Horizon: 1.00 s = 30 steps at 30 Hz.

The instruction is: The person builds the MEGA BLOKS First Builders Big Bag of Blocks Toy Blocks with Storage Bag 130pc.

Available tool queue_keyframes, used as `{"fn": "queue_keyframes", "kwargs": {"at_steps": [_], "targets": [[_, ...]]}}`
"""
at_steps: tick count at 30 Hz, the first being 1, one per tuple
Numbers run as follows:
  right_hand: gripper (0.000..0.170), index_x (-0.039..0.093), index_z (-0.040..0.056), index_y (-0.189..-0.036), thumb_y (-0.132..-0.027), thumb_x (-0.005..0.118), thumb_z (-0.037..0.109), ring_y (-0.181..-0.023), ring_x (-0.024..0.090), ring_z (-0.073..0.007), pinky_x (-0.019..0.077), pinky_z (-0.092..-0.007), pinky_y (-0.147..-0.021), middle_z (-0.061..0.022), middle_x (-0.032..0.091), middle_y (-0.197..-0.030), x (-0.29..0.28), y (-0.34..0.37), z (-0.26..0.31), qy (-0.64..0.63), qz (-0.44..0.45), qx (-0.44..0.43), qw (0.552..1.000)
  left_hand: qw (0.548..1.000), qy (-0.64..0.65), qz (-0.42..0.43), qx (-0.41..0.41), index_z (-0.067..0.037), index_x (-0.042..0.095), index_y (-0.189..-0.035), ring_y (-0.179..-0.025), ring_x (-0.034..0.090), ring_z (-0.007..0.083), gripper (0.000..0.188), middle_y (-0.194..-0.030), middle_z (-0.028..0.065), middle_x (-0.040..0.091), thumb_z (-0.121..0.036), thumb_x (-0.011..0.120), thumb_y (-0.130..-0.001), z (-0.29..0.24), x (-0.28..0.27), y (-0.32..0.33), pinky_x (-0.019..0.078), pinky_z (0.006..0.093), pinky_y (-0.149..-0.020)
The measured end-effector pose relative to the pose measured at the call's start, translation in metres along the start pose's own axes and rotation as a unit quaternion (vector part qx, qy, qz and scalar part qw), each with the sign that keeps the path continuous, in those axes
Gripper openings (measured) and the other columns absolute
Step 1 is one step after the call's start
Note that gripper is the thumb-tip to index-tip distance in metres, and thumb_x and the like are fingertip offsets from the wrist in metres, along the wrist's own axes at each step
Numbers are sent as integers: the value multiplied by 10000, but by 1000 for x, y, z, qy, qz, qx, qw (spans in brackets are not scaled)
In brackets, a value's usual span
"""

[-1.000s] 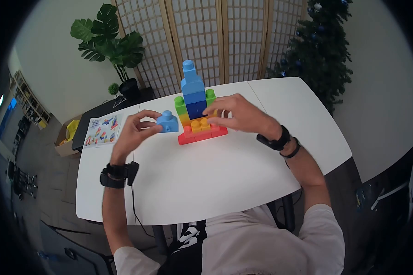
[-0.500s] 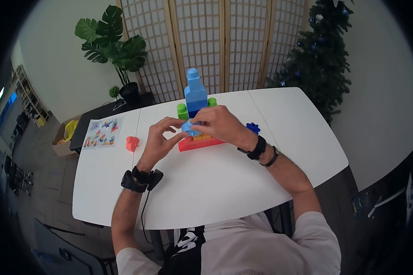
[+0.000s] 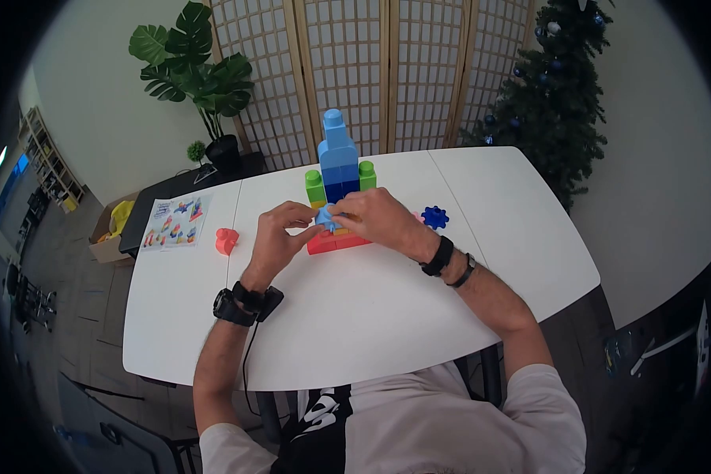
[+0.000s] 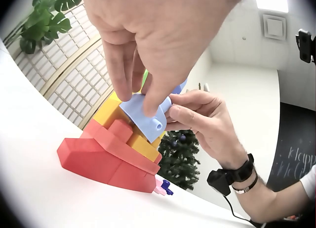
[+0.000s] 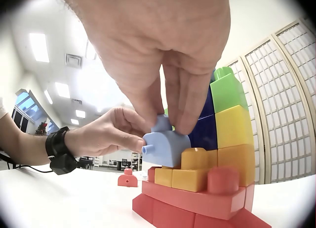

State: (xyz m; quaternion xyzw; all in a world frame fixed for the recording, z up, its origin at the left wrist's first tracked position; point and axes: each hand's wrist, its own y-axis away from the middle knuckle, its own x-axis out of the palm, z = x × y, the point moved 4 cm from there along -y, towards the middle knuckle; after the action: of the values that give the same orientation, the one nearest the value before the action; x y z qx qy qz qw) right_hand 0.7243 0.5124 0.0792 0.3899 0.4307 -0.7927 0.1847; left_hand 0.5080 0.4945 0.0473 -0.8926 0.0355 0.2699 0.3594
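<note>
Both hands hold one light blue block [image 5: 166, 148] with a small side peg, low over the front of a block tower. My left hand [image 3: 275, 238] pinches its left side between thumb and fingers. From the other side my right hand [image 3: 383, 225] has thumb and fingertips round its top stud. Under it lie orange blocks [image 5: 190, 179] on a red base [image 4: 106, 161]. Behind rise dark blue and light blue blocks [image 3: 338, 156], with green blocks [image 3: 314, 186] on either side. Whether the held block touches the orange ones I cannot tell.
A red block [image 3: 226, 241] stands left on the white table [image 3: 355, 316]. Farther left lies a printed picture sheet [image 3: 174, 224]. A dark blue gear-shaped piece [image 3: 434, 217] is right of the tower, with a pink piece [image 4: 159, 187] beside it.
The light blue block has moved right, from beside the tower to its front. My right hand has come down from the tower to grip it too. Over the last half second little has moved.
</note>
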Motion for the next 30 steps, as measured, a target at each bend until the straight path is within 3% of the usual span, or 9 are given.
{"fn": "queue_keyframes", "kwargs": {"at_steps": [9, 25, 28, 30], "targets": [[268, 756, 31, -1232, -973, 713, 84, -938, 775, -329, 618, -430, -881, -162, 787, -1012, 2, 7, -3, 2, -2, -31, 1000, 999, -42, 5, 1, 0, 833, -1071, -793, 758, 194, 189, -955, 115, 764, -66, 872, -898, -7, -2, -1, 659, 297, -722], [294, 705, 30, -1250, -970, 614, 35, -930, 737, -358, 593, -475, -859, -161, 736, -966, 13, 7, -7, 13, -20, -39, 999, 998, -68, 12, 6, 5, 824, -1005, -766, 748, 221, 121, -942, 111, 757, -87, 844, -929, -11, 0, -5, 650, 314, -706], [310, 694, 27, -1268, -969, 609, 32, -935, 735, -361, 594, -472, -861, -162, 731, -964, 11, 8, -7, 7, -25, -49, 998, 992, -117, 37, 12, 3, 819, -990, -812, 761, 192, 132, -961, 94, 775, -110, 856, -931, -22, -13, -11, 649, 298, -704], [357, 692, 5, -1321, -971, 636, 46, -971, 748, -359, 610, -465, -893, -175, 748, -1036, 12, 8, -7, 14, -8, -27, 1000, 988, -146, 20, -43, -6, 820, -994, -828, 778, 195, 154, -971, 102, 784, -143, 857, -936, -22, -35, -15, 641, 307, -680]]}}
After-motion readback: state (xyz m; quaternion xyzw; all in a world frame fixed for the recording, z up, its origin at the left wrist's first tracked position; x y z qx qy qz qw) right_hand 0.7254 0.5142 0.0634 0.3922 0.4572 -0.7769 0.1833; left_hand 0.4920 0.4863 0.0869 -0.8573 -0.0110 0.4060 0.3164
